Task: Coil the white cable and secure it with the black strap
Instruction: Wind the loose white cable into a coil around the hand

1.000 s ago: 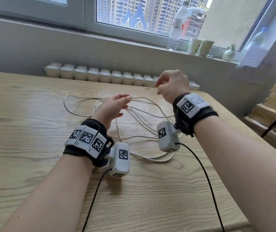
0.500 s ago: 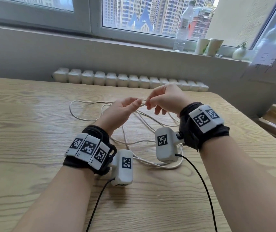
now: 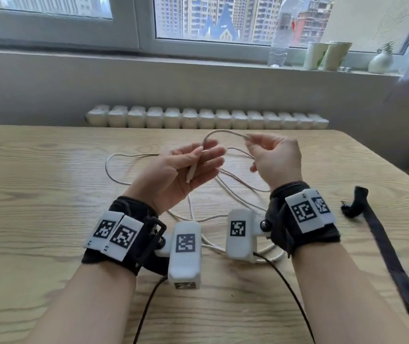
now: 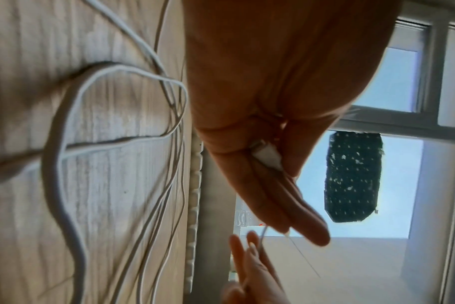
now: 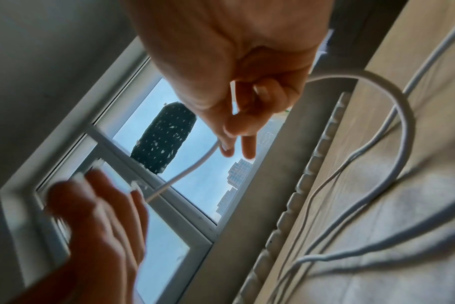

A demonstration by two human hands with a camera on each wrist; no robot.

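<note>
The left hand point(image 3: 181, 170) lies palm up above the middle of the desk point(image 3: 37, 194), its thumb pinning the plug end of the white cable point(image 3: 219, 132) against the fingers; the left wrist view shows the white connector lodged there. The right hand's point(image 3: 276, 160) grip is a fingertip pinch on the cable a short way along, so a small arch of cable stands in the air between the two hands. Both grips are grasping the cable; neither is released.

The rest of the white cable lies slack on the desk in loose, crossing loops, running from under the hands toward the far edge and back toward the near edge beneath the wrists. The black strap point(image 3: 382, 247) lies flat and untouched near the desk's right edge, well apart from the cable.

This looks like the first loop of the coil. To do it well, the left hand should hold the plug end as a fixed anchor while the right hand slides along, feeding even loops into the left palm and letting the cable twist freely so the crossed strands on the desk do not knot.

Both forearms reach forward side by side, wrists raised off the desk, the right hand slightly farther out.
</note>
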